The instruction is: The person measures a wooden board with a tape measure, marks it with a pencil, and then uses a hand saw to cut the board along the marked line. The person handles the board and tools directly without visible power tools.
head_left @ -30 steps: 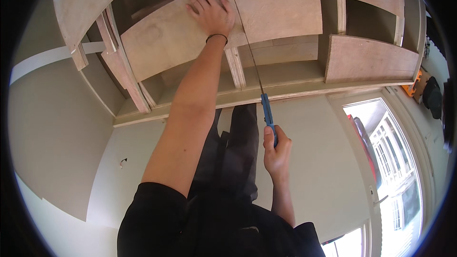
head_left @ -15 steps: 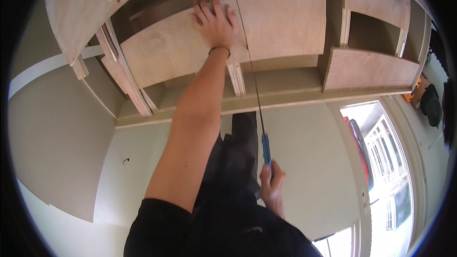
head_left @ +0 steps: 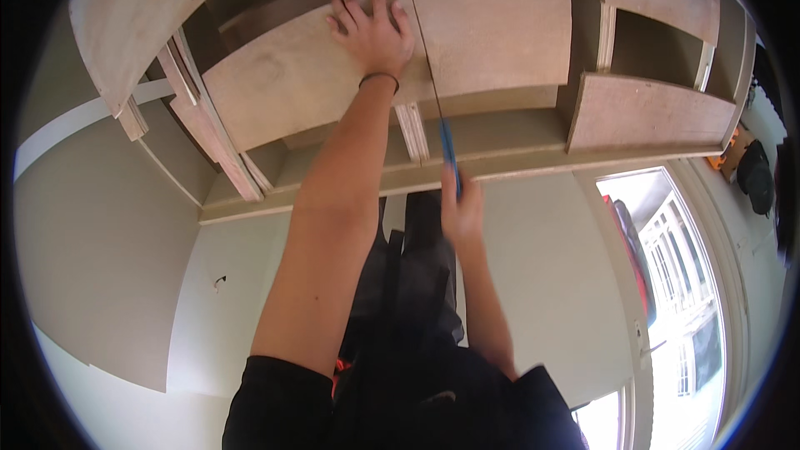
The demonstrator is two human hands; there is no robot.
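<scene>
My left hand (head_left: 375, 40) presses flat on a pale plywood panel (head_left: 279, 87), fingers spread near its far edge. A thin dark slit separates that panel from the pale plywood on the right (head_left: 500, 33). Wrapped round the blue handle of a handsaw (head_left: 448, 148), my right hand (head_left: 462, 210) is slightly blurred, just off the near side of the wooden frame. The narrow saw blade lines up with the slit; most of it is hidden there. Beneath the panels stands a light wooden upright (head_left: 412, 132).
More plywood fronts sit at the left (head_left: 137, 17) and right (head_left: 650, 117) of the open-compartment frame (head_left: 500, 165). A curved grey panel (head_left: 108, 242) stands at the left. A bright glazed door (head_left: 667, 283) is at the right, near a dark cap (head_left: 754, 177).
My right hand has pushed the saw forward, bringing its blue handle close to the panels' near edge. My left hand stays pressed on the panel.
</scene>
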